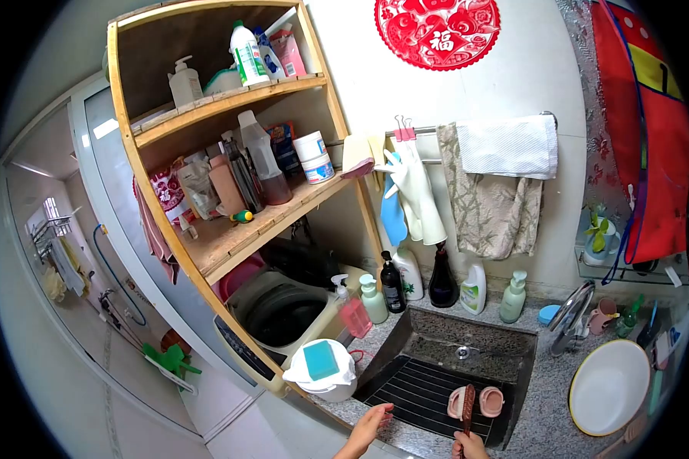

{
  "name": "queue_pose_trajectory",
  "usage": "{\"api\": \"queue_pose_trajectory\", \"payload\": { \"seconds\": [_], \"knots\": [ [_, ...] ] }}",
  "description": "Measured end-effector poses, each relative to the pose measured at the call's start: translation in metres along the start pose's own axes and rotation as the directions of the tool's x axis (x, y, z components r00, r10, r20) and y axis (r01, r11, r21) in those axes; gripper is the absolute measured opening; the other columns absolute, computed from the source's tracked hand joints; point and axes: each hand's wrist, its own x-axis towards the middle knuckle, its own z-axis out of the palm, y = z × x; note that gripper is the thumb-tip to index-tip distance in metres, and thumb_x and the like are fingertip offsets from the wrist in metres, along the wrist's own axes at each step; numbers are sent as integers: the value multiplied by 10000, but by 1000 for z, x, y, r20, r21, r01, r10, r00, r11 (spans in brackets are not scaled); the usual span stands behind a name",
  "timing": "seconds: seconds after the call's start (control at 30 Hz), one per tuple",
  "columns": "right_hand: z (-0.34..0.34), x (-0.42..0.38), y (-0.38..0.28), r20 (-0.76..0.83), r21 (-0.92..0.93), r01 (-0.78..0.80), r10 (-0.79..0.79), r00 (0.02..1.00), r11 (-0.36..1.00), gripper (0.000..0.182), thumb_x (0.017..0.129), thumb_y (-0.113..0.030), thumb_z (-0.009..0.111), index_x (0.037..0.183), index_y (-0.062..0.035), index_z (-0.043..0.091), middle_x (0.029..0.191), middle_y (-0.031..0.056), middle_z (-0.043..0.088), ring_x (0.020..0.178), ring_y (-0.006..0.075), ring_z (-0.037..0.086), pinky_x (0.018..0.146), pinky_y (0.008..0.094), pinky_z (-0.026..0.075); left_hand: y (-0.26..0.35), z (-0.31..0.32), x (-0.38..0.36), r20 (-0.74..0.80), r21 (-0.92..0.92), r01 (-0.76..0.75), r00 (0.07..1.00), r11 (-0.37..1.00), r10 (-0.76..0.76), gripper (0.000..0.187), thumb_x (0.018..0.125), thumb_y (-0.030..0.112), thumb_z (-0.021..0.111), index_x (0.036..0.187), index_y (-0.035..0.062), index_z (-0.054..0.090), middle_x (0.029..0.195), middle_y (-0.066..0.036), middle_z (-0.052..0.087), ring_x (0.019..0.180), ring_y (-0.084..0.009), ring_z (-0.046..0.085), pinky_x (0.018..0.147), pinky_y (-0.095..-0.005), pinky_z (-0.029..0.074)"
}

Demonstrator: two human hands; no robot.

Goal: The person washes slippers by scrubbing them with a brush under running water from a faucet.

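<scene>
The right hand (471, 446), at the sink's (436, 330) near edge, was clamped around a brown brush-like tool (468, 405). Its upper end overlapped one of two pink shoes (492, 402) inside the sink; contact could not be told. By the sink's near-left edge, the left hand (369, 430) held nothing, fingers extended. The black rack (413, 382) spanned from the shoes towards the sink's left wall.

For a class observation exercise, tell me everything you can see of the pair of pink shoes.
The pink shoes are small, pale and rounded, with openings showing from above. They look moulded, perhaps rubber or plastic, though the material is uncertain. They sit side by side, slightly apart, on the lined black bottom of the dark sink, towards its right side. The brown tool in the right hand partly covers the left-hand shoe; whether they touch is unclear.
</scene>
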Motion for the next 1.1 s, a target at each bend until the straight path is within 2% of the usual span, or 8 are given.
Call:
{"api": "queue_pose_trajectory", "payload": {
  "seconds": [0.23, 0.3, 0.43, 0.5, 0.53, 0.63, 0.87, 1.1],
  "knots": [
    [32, 2, -6, -48, -56, 42, -45, 998, 998, 273, 882, -245, 540, 657, -128, 439, 465, 3, 425, 331, 123, 388, 303, 263, 303, 0, -31, 25, 20, 24, 18, 1000, 1000, -18, 395, 978, 315, 390, 1230, 30, 497, 1196, -52, 540, 1055, -147, 527, 888, -281, 424],
    [35, 5, -3, -71, -43, 18, -21, 997, 999, 241, 877, -235, 537, 681, -125, 450, 468, 1, 427, 329, 119, 389, 294, 262, 297, 22, -19, 18, -10, 69, 86, 996, 994, -86, 390, 978, 321, 390, 1224, 40, 504, 1203, -49, 539, 1057, -153, 532, 894, -283, 420],
    [21, 23, 17, -21, 10, 8, -8, 1000, 1000, 198, 877, -221, 533, 723, -127, 450, 475, -8, 409, 329, 111, 376, 289, 256, 289, -5, -11, 37, 1, 60, 102, 995, 993, -102, 395, 978, 337, 386, 1227, 54, 505, 1206, -46, 539, 1056, -155, 535, 903, -287, 415],
    [21, 27, 11, -46, -12, -31, 31, 998, 999, 192, 873, -208, 537, 725, -124, 448, 480, -14, 404, 334, 107, 372, 298, 258, 290, 6, 9, 32, -104, -6, 46, 994, 999, -46, 359, 912, 374, 509, 1141, 104, 571, 1000, -38, 610, 883, -137, 571, 748, -279, 469],
    [19, 36, 18, -66, 24, 22, -21, 998, 999, 183, 869, -198, 542, 729, -122, 451, 486, -19, 396, 334, 110, 363, 308, 265, 289, 13, 15, 31, -66, 42, 80, 995, 996, -77, 385, 939, 430, 441, 1161, 137, 553, 962, 10, 592, 803, -77, 524, 690, -234, 442],
    [14, 35, -1, 17, -14, 38, -38, 999, 999, 163, 868, -192, 546, 748, -120, 464, 497, -17, 397, 349, 113, 370, 330, 260, 297, 6, 30, 42, -103, 32, 144, 985, 989, -140, 376, 936, 421, 451, 1151, 132, 559, 960, 3, 593, 762, -80, 504, 664, -228, 433],
    [-7, 44, -23, 95, 61, -42, 36, 995, 997, 138, 897, -172, 517, 795, -86, 485, 513, 4, 429, 371, 122, 407, 352, 257, 334, 3, 61, 54, -161, 54, 208, 967, 977, -197, 387, 950, 377, 442, 1166, 72, 544, 1078, -42, 588, 962, -144, 560, 814, -288, 447],
    [-20, 54, -27, 144, 92, -107, 93, 985, 990, 125, 913, -162, 500, 820, -78, 494, 513, 13, 440, 364, 128, 409, 346, 265, 334, -2, 71, 57, -214, 67, 216, 957, 974, -198, 392, 947, 374, 453, 1178, 70, 538, 1088, -48, 590, 967, -150, 563, 812, -289, 450]
  ]
}}
